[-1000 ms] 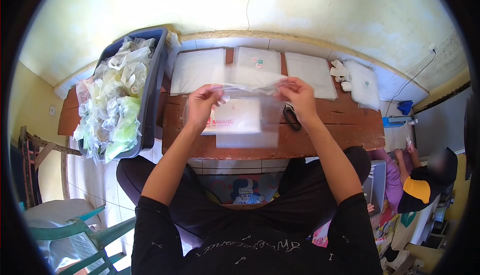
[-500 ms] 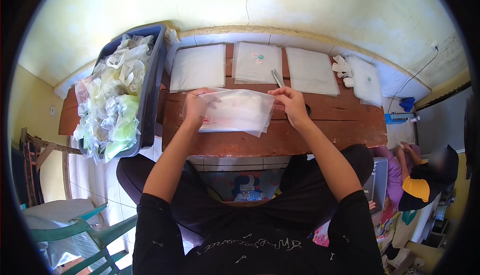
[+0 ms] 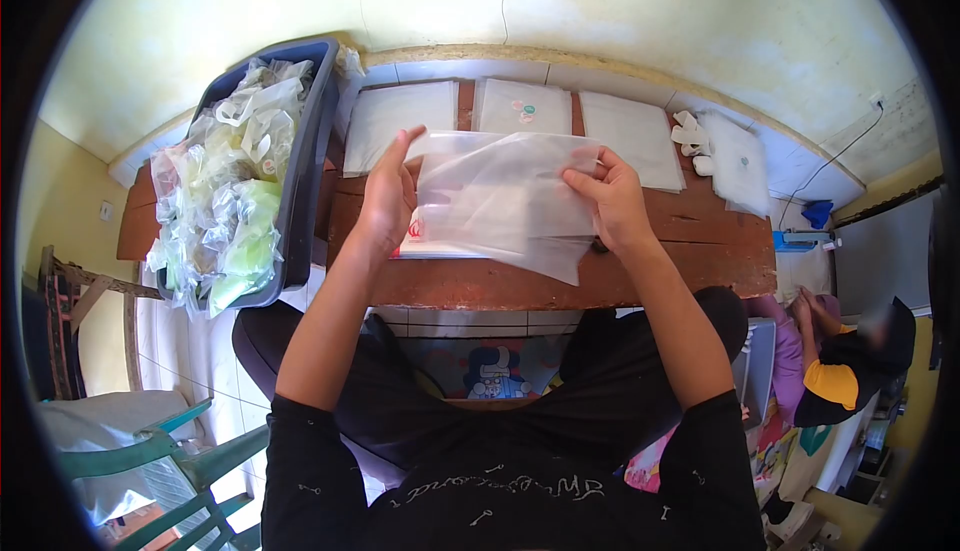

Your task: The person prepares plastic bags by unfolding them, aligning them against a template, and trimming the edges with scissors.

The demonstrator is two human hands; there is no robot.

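Note:
A clear plastic bag [image 3: 500,186] is stretched between my two hands above the wooden table. My left hand [image 3: 388,196] is at its left edge, the index finger pointing up and the other fingers partly hidden around the film. With thumb and fingers my right hand [image 3: 615,196] pinches the bag's right side, and a loose corner hangs below. Under the bag lies a white stack with red print [image 3: 412,241], mostly covered. Behind are flat stacks of clear bags: a left stack [image 3: 395,116], a middle stack with round stickers [image 3: 500,101] and a right stack [image 3: 630,136].
A dark plastic tub [image 3: 318,131] heaped with crumpled plastic bags [image 3: 230,181] stands at the left. Another stack of plastic [image 3: 738,161] and white rolls [image 3: 690,136] lie at the right of the brown table [image 3: 700,251]. A person [image 3: 835,371] sits farther right. A green chair [image 3: 150,456] is lower left.
Both hands have risen and moved apart, and the bag is now spread wider and higher. My right hand has shifted right; the scissors seen before are now hidden.

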